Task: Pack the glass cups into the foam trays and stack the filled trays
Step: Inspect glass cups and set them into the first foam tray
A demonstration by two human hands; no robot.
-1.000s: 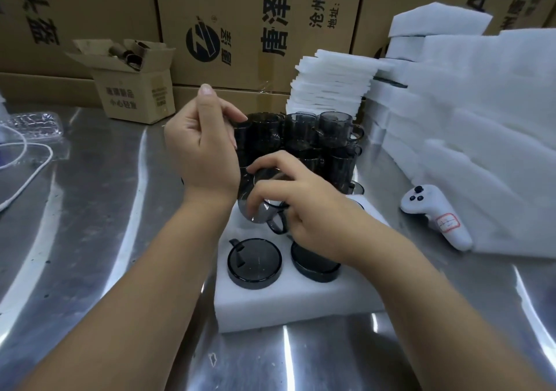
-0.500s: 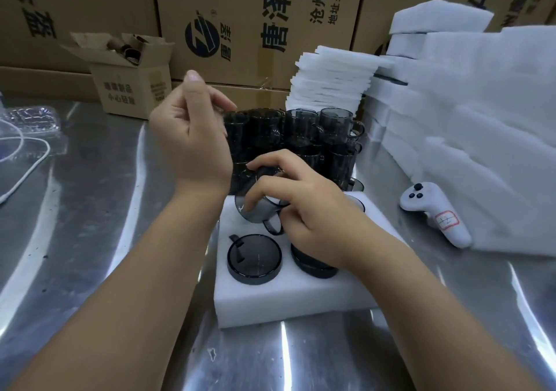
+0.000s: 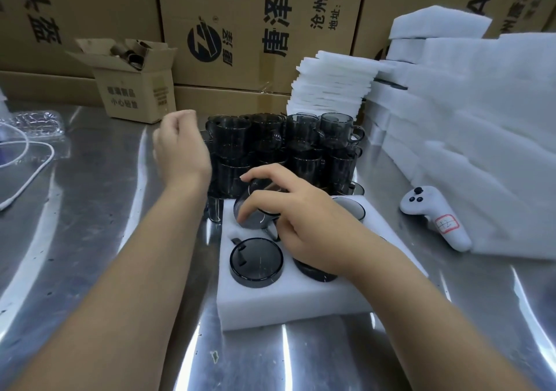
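We read 唐泽, 沧州 and 地址:河北 on the large carton (image 3: 255, 29) behind our bench (image 3: 90, 210); the small open box (image 3: 135, 95) shows 小心.

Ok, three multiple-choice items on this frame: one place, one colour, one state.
1. Where does the white controller lie? A on the steel table, right of the foam tray; B inside the tray; C on the floor.
2. What colour are the glass cups? A clear; B smoky dark grey; C green.
3. The cup in the right hand is: A lying on the table; B seated flat in a pocket; C tilted over the tray.
Answers: A, it rests on bare steel beside the tray; B, all look dark grey; C, it is held slanted above the foam.
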